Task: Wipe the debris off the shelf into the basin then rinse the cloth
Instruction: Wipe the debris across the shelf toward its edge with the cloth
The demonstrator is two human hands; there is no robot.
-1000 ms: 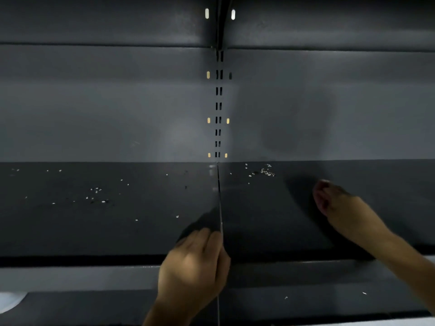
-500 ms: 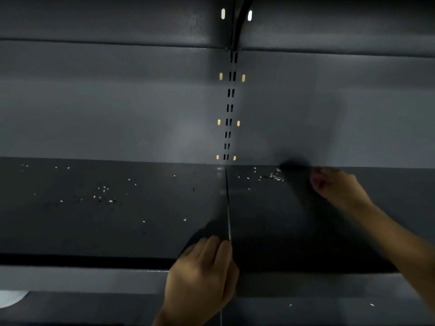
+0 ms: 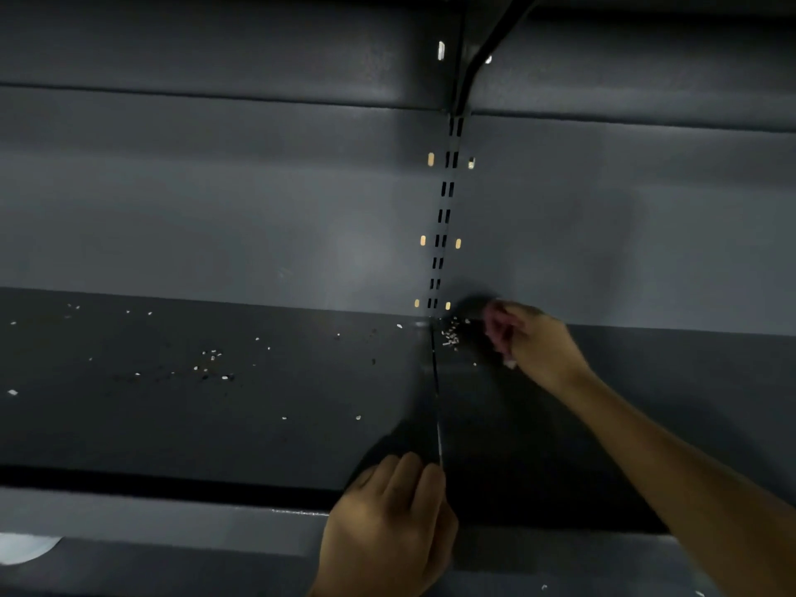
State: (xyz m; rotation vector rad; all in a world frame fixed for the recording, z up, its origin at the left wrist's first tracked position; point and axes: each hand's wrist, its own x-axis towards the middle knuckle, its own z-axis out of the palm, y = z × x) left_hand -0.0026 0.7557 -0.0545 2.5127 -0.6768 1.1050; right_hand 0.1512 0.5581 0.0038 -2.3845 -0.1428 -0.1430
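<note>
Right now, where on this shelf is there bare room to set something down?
Free: the right shelf panel, between the back wall and the right forearm. Crowded: debris heaped at the seam beside the right hand; crumbs scatter the left panel.

Right hand (image 3: 534, 342) at shelf (image 3: 215, 424) back beside debris (image 3: 450, 336); left hand (image 3: 387, 523) on front edge.

Your shelf (image 3: 258, 424) is a flat, dark grey surface, split by a seam running front to back. Pale debris (image 3: 450, 336) bunches at the back, just right of that seam. More specks lie scattered across the left half.
</note>
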